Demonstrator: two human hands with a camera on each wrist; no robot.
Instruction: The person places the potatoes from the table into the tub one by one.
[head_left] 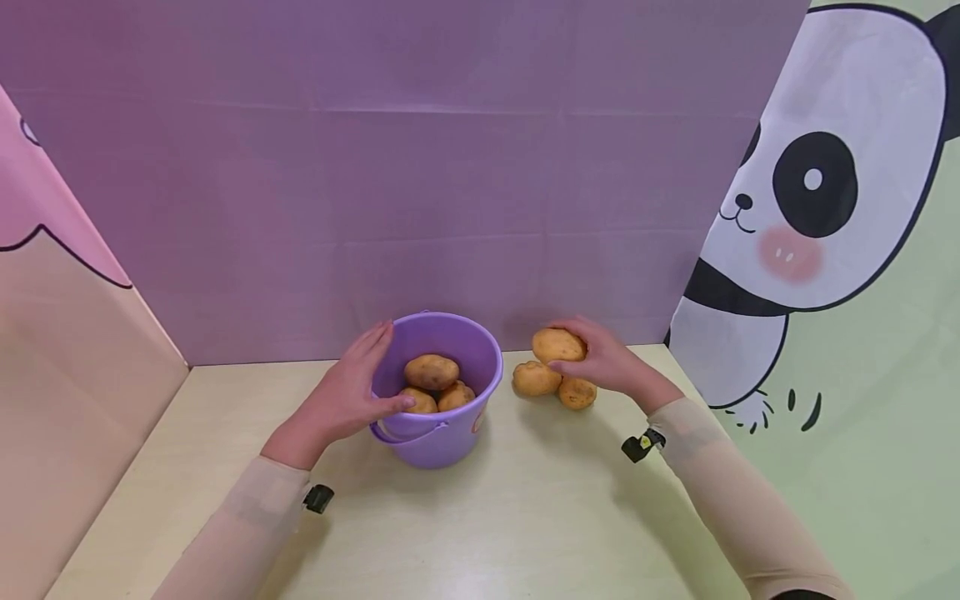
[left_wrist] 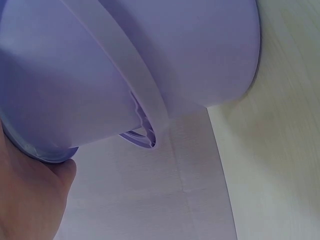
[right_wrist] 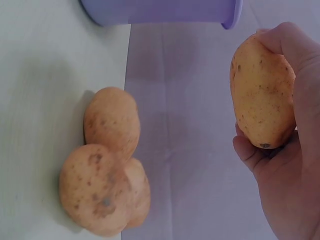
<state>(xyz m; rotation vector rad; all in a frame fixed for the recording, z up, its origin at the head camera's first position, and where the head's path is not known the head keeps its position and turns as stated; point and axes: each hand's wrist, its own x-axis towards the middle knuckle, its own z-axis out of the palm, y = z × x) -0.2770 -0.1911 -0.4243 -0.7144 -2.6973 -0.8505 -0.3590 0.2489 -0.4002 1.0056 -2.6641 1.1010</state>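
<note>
A purple bucket (head_left: 440,446) stands upright on the table, with three potatoes showing inside, the topmost potato (head_left: 431,372) lying over two others. My left hand (head_left: 341,398) holds its left rim, the thumb reaching over the edge; the left wrist view shows the bucket's side (left_wrist: 200,60) and part of the hand (left_wrist: 30,195). To the right of the bucket, my right hand (head_left: 600,357) grips a potato (right_wrist: 262,92) between thumb and fingers, raised off the table. Beneath it lie three potatoes in a close group, including a potato (right_wrist: 111,120) and a rounder one (right_wrist: 92,190).
A purple sheet (head_left: 450,167) rises along the table's back edge. On the right is a panel with a panda picture (head_left: 817,275), on the left a pink and beige panel (head_left: 67,333). The bucket's handle (head_left: 412,437) hangs down its front.
</note>
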